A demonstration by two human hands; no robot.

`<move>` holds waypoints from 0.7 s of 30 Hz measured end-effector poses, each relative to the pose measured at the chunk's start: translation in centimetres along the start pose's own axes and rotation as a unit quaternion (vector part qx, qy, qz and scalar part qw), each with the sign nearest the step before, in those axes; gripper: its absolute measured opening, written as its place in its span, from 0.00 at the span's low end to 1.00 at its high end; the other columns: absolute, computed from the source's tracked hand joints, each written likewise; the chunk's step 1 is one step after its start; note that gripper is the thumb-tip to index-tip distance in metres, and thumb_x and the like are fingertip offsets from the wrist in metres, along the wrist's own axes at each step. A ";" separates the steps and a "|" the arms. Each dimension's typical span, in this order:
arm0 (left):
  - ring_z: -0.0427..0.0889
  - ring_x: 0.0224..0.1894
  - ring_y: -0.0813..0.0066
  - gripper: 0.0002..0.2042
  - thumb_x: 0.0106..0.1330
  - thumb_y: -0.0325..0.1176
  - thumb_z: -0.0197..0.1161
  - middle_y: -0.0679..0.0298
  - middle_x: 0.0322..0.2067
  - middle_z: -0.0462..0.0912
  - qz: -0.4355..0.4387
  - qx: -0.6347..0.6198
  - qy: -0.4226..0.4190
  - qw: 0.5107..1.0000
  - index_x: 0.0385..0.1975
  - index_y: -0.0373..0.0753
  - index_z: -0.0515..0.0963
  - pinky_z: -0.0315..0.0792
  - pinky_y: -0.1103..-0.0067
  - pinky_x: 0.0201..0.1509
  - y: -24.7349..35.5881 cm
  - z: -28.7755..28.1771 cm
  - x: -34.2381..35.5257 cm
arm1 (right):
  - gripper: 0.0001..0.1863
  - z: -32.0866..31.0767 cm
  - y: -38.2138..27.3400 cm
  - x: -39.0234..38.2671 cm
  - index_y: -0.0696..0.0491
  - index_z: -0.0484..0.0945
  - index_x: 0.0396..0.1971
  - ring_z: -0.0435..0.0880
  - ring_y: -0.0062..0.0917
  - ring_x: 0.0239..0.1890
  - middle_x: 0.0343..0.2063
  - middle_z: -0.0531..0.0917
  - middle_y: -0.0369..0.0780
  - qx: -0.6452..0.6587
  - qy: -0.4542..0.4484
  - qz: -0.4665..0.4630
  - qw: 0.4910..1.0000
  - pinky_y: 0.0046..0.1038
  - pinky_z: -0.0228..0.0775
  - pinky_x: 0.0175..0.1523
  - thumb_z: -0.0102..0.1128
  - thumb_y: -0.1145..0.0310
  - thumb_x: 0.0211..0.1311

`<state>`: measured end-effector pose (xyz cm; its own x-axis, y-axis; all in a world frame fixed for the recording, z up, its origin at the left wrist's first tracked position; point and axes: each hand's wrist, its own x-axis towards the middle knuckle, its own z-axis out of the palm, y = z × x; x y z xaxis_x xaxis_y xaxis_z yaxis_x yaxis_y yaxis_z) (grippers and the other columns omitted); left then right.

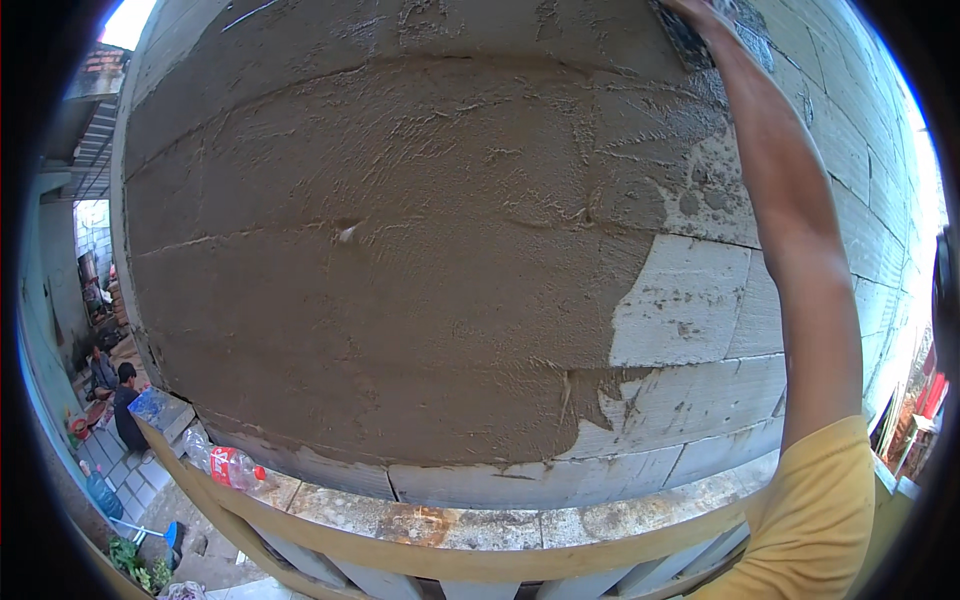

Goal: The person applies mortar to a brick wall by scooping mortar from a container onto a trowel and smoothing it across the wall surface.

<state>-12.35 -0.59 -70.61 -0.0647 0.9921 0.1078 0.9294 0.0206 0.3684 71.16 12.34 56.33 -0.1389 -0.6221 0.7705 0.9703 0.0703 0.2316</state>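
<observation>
My right arm, in a yellow sleeve, reaches up along the right side to the wall. At the upper edge of the picture my right hand (700,12) is closed on a plastering trowel (684,38), whose dark flat blade lies against the wall; the fingers are partly cut off by the edge. Wet grey-brown plaster (400,250) covers most of the wall, with ridges and drag marks in it. Pale bare blocks (685,300) show below and to the right of the plaster. My left hand is out of view.
Below the wall runs a stained ledge (455,527) with a yellowish railing (400,556). A clear bottle with a red label (232,467) lies on its left end. Down at left, a person in dark clothes (127,408), a blue broom (173,537) and plants (135,562) are visible.
</observation>
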 end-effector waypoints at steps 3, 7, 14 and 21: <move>0.81 0.22 0.62 0.09 0.66 0.37 0.63 0.63 0.21 0.83 -0.138 -0.031 -0.007 0.990 0.36 0.39 0.85 0.77 0.66 0.27 6.2 3.0 -15.3 | 0.32 -4.6 -27.5 -8.8 0.62 0.82 0.46 0.86 0.46 0.48 0.45 0.85 0.58 -0.016 -0.285 0.174 0.942 0.42 0.76 0.53 0.64 0.46 0.57; 0.81 0.22 0.62 0.09 0.66 0.37 0.64 0.64 0.21 0.83 -0.094 -0.019 0.009 0.995 0.36 0.40 0.86 0.77 0.67 0.26 4.0 1.9 -12.2 | 0.25 -9.4 -34.2 -12.1 0.62 0.86 0.31 0.89 0.51 0.34 0.28 0.87 0.55 0.019 -0.341 0.056 0.938 0.45 0.80 0.45 0.65 0.49 0.58; 0.82 0.22 0.63 0.08 0.66 0.37 0.64 0.65 0.20 0.83 -0.057 0.012 0.032 0.998 0.36 0.41 0.86 0.76 0.68 0.26 2.6 0.6 -17.4 | 0.23 -6.8 -37.4 -9.1 0.61 0.87 0.35 0.88 0.50 0.42 0.35 0.88 0.55 0.010 -0.313 0.073 0.947 0.48 0.80 0.50 0.63 0.53 0.61; 0.83 0.23 0.62 0.06 0.62 0.37 0.67 0.64 0.20 0.83 0.032 0.113 0.176 0.977 0.30 0.44 0.85 0.76 0.69 0.25 4.2 0.8 -28.2 | 0.21 -9.4 -25.2 -7.7 0.60 0.87 0.34 0.89 0.48 0.40 0.34 0.87 0.57 -0.124 -0.255 0.250 0.926 0.47 0.80 0.47 0.62 0.54 0.61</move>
<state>-6.31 -28.43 -72.79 -0.0884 0.8886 0.4501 0.9896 0.0268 0.1414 49.64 8.06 39.03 0.3255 -0.1063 0.9395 0.9455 0.0285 -0.3243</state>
